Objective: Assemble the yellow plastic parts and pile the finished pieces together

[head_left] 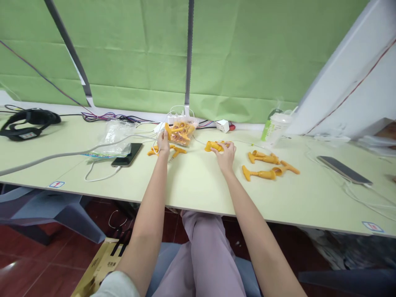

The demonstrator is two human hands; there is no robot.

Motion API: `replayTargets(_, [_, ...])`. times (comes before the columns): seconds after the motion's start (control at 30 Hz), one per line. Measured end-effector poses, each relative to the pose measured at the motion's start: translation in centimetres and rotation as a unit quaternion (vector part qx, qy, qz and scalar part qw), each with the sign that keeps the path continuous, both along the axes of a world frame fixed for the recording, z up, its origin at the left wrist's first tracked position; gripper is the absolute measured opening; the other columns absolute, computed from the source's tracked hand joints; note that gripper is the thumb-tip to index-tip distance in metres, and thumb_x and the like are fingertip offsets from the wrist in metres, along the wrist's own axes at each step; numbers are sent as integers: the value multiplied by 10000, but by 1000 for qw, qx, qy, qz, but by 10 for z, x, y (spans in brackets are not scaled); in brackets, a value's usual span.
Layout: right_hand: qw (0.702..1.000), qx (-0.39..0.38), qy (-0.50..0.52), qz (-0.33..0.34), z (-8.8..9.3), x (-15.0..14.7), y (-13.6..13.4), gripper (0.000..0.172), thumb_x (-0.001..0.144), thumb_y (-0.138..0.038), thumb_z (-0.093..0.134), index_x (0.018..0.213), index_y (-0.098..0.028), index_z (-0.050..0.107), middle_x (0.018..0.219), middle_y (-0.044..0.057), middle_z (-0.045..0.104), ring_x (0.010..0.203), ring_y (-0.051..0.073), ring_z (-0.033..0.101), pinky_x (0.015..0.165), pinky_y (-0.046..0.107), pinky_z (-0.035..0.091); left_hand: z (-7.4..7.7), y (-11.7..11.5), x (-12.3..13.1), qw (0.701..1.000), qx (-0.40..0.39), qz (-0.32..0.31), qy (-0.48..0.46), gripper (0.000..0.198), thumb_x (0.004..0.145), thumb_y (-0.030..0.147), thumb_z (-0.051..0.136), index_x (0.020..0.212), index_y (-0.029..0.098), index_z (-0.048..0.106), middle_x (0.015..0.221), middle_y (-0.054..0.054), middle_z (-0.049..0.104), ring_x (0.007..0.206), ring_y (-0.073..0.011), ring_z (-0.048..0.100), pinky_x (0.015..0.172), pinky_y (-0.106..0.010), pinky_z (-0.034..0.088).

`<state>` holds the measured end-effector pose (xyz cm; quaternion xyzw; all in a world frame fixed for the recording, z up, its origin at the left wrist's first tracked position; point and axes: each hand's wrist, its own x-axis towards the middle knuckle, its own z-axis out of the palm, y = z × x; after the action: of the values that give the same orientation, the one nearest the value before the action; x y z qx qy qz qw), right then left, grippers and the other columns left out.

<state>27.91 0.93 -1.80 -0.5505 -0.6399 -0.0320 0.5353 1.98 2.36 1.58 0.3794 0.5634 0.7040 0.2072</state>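
Note:
My left hand (pixel 163 143) is raised a little over the table, its fingers closed on a yellow T-shaped plastic piece (pixel 169 130). Just behind it lies a clear plastic bag (pixel 185 142) with several yellow parts inside. Below the left hand, yellow T-shaped handles (pixel 179 151) rest on the table with a small chain beside them. My right hand (pixel 226 156) grips a yellow plastic part (pixel 213 146) at table height; the fingers hide part of it. Farther right lie several loose yellow pieces, among them a T-handled one (pixel 260 173) and a shorter one (pixel 262 157).
Left of my hands are a phone on a cable (pixel 127 155), a crumpled clear bag (pixel 114 138) and a black headset (pixel 29 123). Toward the right stand a plastic cup (pixel 276 128) and another phone (pixel 345 169). Cables and a white adapter (pixel 222 126) line the back edge.

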Motion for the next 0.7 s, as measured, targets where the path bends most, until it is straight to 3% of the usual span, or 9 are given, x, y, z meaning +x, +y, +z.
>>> replayTargets(0.17, [986,-107,122,23,-7,0,15,434,774,-525,593,967,-145,675,942,87,528,964,234,500,917,408,402,11,-2,-17,997,47,66,-11,334,899,397,391,644,187,442,643,10,479,683,-126,468,710,-244,396])
replayTargets(0.27, [983,-104,149,13,-10,0,21,467,779,-585,547,881,-142,653,968,92,503,989,228,498,920,410,402,14,-3,-21,997,57,53,3,325,871,414,452,640,186,442,653,19,475,716,-123,482,722,-231,392])
replayTargets(0.37, [984,-80,161,-10,-11,1,23,487,778,-633,510,783,-159,624,1020,98,477,984,215,503,920,402,409,13,-4,-23,1000,19,3,-3,307,806,441,540,655,179,490,672,17,503,744,-127,504,732,-230,399])
replayTargets(0.47, [980,-107,165,-8,-12,0,20,500,768,-652,502,767,-168,623,1003,94,518,898,195,537,890,373,429,10,-4,-27,999,-20,-26,-10,320,733,484,610,680,178,532,672,15,519,721,-130,518,710,-242,412])
replayTargets(0.6, [970,-190,147,-44,-9,-1,12,458,804,-618,471,828,-194,642,942,82,617,887,226,579,850,386,436,6,-3,-31,999,-52,8,-8,345,687,510,649,662,186,533,618,7,507,715,-162,530,688,-282,428])
replayTargets(0.7, [964,-225,122,-67,-4,-3,6,374,826,-544,484,885,-212,645,956,71,656,912,241,598,846,394,430,1,-2,-30,993,-106,49,25,362,658,520,670,608,195,518,565,-13,493,772,-230,550,737,-370,436])
